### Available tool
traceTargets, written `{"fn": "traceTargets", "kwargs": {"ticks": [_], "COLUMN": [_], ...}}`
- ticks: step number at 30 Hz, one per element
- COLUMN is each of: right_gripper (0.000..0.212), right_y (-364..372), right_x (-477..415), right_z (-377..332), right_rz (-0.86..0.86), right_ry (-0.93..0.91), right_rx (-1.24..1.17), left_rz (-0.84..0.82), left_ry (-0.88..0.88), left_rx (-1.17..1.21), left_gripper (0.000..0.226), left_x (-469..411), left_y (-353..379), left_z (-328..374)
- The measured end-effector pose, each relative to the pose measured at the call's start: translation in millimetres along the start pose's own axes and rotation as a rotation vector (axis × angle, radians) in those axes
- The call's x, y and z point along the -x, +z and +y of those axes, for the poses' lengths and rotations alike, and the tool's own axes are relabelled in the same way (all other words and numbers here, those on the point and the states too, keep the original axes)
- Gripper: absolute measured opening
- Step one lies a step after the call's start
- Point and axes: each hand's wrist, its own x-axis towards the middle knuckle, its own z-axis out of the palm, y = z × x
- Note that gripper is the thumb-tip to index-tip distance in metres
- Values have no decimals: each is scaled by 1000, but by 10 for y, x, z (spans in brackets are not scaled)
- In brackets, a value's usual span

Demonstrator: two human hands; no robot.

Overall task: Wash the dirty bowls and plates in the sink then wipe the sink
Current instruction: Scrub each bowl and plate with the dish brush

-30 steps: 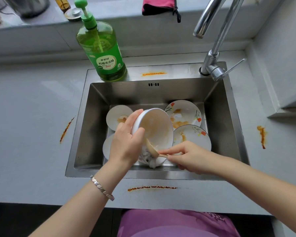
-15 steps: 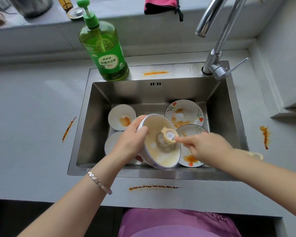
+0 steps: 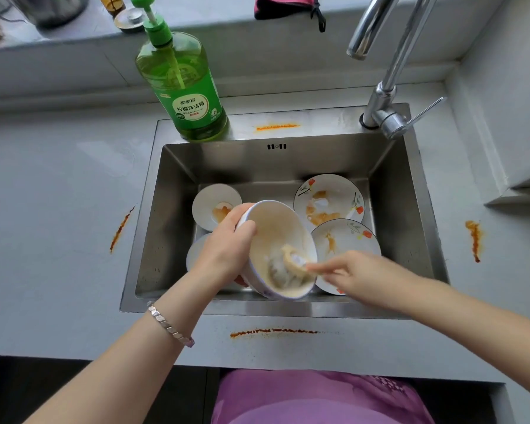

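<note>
The left hand (image 3: 227, 249) grips the bowl (image 3: 273, 231) at its rim, thumb over the edge, fingers curled round the outside. The bowl is tilted rightward and held over the sink (image 3: 410, 215). The right hand (image 3: 361, 276), motion-blurred, pinches the handle of a brush (image 3: 291, 261); the brush head lies inside the bowl on its lower wall. On the sink floor: far plate (image 3: 328, 197), orange-smeared, partly under near plate (image 3: 346, 240); small dish (image 3: 211, 203) at left. A soap bottle (image 3: 187, 96) stands on the sink's back ledge. Orange streaks (image 3: 273, 332) mark the counter (image 3: 43, 209)
</note>
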Motion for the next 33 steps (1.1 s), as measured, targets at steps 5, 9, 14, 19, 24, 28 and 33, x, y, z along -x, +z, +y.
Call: {"fn": "traceTargets", "kwargs": {"ticks": [5,9,14,19,24,28,33], "right_gripper": [32,31,29,30,37,37,34], "right_y": [63,-21,151,53,-15,-31,-45], "right_x": [2,-60,19,34,-26,-88,-52], "right_z": [-46,57,-38,137,134,67,159], "right_rz": [-60,-70,-218,-33,250,348,370], "right_ry": [-22,54,8,53,-65,-156,-19], "right_rx": [7,-170,-294,33,183,-70,51], "left_rz": [-14,-32,-28,-51,-166,-222,-145], "left_ry": [22,3,65,-18,-209,-309,-237], "left_rx": [8,-2,-141,-98,96,268,286], "left_gripper": [34,37,39,40,32,22,25], "left_x": [5,32,47,39,128,188,129], "left_y": [4,2,42,25,100,125,73], "left_z": [38,-32,-76,-128,-40,8,16]}}
